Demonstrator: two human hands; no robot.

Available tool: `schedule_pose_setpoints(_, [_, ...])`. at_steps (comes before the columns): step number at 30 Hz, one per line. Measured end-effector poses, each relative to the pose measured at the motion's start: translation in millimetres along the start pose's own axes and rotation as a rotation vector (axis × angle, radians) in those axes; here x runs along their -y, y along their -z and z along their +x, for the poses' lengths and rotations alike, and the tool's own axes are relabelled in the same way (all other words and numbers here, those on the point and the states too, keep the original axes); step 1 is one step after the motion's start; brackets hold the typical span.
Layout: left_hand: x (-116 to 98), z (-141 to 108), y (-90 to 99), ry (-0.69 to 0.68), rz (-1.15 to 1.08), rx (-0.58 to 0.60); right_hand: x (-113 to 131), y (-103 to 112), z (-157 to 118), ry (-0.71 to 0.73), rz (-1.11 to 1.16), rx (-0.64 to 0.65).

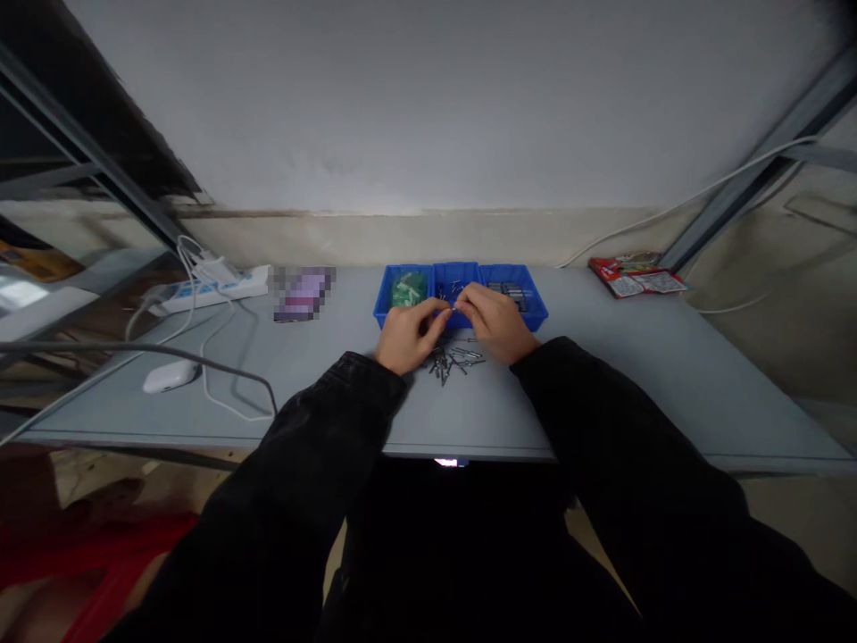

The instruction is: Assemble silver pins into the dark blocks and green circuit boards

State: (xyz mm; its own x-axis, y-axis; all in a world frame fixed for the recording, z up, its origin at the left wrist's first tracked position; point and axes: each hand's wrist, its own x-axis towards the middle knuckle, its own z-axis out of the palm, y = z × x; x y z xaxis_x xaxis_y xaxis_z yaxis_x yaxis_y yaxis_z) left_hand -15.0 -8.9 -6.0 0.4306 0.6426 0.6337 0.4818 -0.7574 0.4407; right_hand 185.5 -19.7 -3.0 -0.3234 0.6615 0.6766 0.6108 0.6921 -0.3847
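My left hand [411, 336] and my right hand [496, 320] meet fingertip to fingertip just in front of three blue bins [457, 268]. Both are closed in a pinch, and whatever lies between the fingers is too small to name. On the table below them is a loose pile of thin metal pins [450, 364]. The left bin has green and pale pieces [409, 288] in it. A few small metal bits [456, 287] show in the middle bin, partly hidden by my hands. Grey metal rods [514, 295] lie in the right bin.
On the left of the table [616, 375] are a white power strip [228, 286] with cables, a pixelated phone-shaped item [304, 295] and a white earbud-type case [170, 376]. A red packet [636, 278] lies back right. Metal frame posts and a wall stand around.
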Motion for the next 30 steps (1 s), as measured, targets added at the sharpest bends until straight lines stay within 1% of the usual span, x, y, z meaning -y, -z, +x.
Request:
schedule_pose_setpoints(4, [-1.1,0.7,0.6,0.019,0.002,-0.007,1.5,-0.3,-0.8,-0.010,0.007,-0.007])
schedule_pose_setpoints(10, [-1.7,2.1,1.4,0.017,0.005,-0.055,4.8,-0.3,-2.5,-0.024,0.026,-0.016])
schedule_pose_setpoints(17, [-1.4,2.2,1.8,0.013,0.004,-0.012,0.5,0.1,-2.0,-0.015,-0.003,0.012])
schedule_pose_setpoints(26, [-0.4,2.2,1.2,-0.012,-0.005,-0.011,-2.2,-1.6,-1.6,-0.014,0.014,0.012])
schedule_pose_setpoints(30, [-2.1,1.6,1.5,-0.014,-0.007,-0.005,-2.0,-0.9,-1.0,0.016,0.005,0.010])
